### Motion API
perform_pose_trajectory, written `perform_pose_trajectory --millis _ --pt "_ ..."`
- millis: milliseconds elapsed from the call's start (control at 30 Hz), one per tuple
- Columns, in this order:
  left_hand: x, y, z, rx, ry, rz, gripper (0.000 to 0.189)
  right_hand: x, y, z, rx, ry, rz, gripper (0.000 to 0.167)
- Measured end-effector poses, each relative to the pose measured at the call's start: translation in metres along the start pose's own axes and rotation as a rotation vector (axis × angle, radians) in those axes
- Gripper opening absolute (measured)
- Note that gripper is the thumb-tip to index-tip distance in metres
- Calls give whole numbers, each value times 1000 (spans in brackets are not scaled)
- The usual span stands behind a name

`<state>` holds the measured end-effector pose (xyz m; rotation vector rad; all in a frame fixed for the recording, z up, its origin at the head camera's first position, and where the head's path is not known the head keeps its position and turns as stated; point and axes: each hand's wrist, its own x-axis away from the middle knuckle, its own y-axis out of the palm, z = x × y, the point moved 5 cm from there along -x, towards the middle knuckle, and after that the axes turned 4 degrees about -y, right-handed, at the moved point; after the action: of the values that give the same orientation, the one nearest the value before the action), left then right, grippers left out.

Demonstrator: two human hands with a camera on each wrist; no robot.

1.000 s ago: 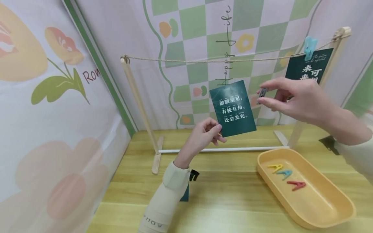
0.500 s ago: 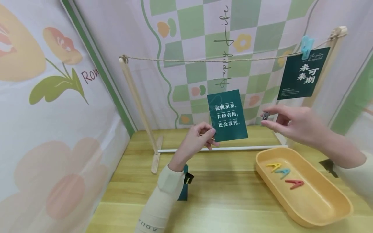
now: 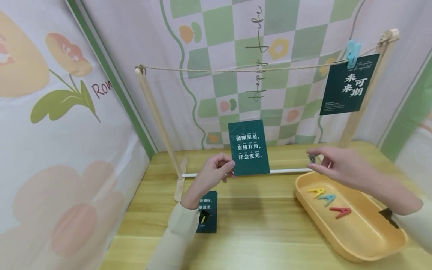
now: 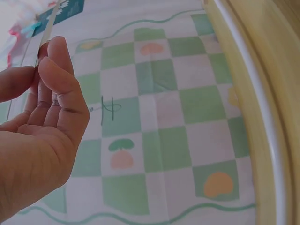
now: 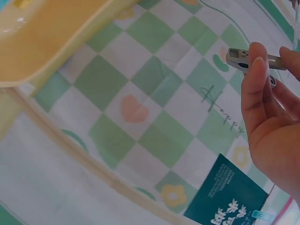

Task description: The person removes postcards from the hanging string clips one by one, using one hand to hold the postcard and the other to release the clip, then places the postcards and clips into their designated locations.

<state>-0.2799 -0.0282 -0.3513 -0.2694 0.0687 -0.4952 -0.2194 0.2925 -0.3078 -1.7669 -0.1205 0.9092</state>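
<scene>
In the head view my left hand [image 3: 212, 174] pinches a dark green card [image 3: 250, 165] with white lettering by its lower left edge. The card is upright, below the twine line [image 3: 209, 70] and in front of the frame's white rod. My right hand [image 3: 345, 167] pinches a small grey clothespin [image 3: 312, 159] between thumb and fingertips, above the far end of the yellow tray [image 3: 364, 234]. The right wrist view shows this clothespin [image 5: 239, 58] side-on, apart from any card. Another green card [image 3: 349, 93] hangs at the line's right end under a light blue clothespin [image 3: 353, 54].
Yellow [image 3: 317, 193], blue [image 3: 327, 199] and red [image 3: 340, 212] clothespins lie in the tray. More green cards [image 3: 210, 212] lie on the table, partly behind my left wrist. Wooden posts [image 3: 156, 116] hold the line, and a patterned cloth hangs behind.
Both hands have come down from near the line. My left hand with the card has also shifted left, and more of the cards on the table shows.
</scene>
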Motion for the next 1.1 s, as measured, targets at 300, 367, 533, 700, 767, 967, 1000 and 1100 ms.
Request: perform_pose_trajectory --millis 300,367,533,700,767,967,1000,1100 --pt "14 -21 -31 56 -42 46 19 41 26 8 -61 77 -87 34" --pt "18 -25 -37 48 -54 47 20 50 31 10 -67 108 -116 34" --pt "30 -33 -51 7 -78 14 17 72 40 14 -84 148 -143 33" --pt "39 -38 -65 3 -111 -18 16 90 49 17 -169 159 -198 30" --pt "42 -40 -69 7 -115 -36 17 97 53 18 -208 169 -223 29" --pt "53 -44 -84 27 -161 -70 17 118 62 16 -112 84 -153 31" --pt "55 -45 -86 30 -167 -75 17 121 63 15 -78 63 -130 33" --pt "58 -49 -94 18 -179 -88 18 129 66 16 -6 32 -80 38"
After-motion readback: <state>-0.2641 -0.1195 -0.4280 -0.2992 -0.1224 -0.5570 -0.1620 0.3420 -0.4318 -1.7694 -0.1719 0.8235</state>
